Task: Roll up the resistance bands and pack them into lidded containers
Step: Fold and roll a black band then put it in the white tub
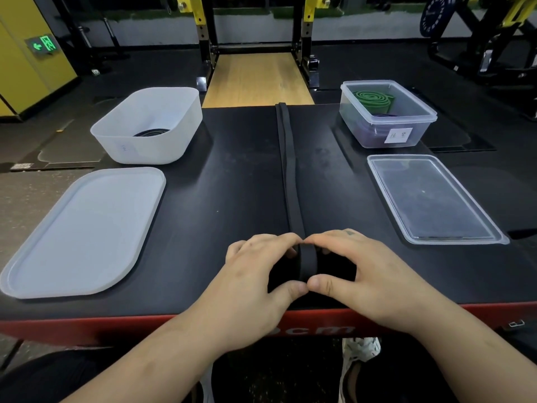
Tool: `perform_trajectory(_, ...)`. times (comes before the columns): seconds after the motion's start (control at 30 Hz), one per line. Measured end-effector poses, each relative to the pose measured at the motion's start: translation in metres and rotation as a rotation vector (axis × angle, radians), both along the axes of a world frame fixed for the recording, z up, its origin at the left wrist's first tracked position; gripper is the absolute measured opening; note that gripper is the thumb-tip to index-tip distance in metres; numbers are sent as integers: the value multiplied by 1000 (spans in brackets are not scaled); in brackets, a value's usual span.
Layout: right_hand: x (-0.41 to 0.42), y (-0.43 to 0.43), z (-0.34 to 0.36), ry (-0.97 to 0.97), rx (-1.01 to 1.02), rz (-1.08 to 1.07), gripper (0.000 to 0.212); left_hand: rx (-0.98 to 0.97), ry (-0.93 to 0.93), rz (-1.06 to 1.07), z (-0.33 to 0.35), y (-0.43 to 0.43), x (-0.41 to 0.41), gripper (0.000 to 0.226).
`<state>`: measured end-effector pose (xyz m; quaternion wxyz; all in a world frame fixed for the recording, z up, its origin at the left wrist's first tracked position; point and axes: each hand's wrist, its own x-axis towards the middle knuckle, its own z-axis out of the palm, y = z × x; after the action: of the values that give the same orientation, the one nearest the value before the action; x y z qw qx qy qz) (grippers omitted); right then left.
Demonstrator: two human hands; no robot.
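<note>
**Both hands on the roll, near table edge**

Left hand and right hand curl round the coiled end of a long black rubber resistance band, thumbs touching in front. The unrolled strip runs straight to the far edge of the black table top. Far left: frosted white plastic tub with a black coil inside, its frosted lid flat beside it. Far right: clear plastic container holding a green rolled band and something purple, clear lid just in front.
</note>
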<state>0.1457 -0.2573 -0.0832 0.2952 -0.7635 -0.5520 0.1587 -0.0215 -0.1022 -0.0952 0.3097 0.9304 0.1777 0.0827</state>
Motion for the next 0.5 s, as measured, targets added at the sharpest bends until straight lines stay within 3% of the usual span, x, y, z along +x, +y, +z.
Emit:
perform_trajectory(0.4,2,3,-1,52,-6,-18,36,-32,23,28,6,2,5,51)
perform_trajectory(0.5,-1,2,1,85,17,-51,48,-2,48,51,5,6,10,52)
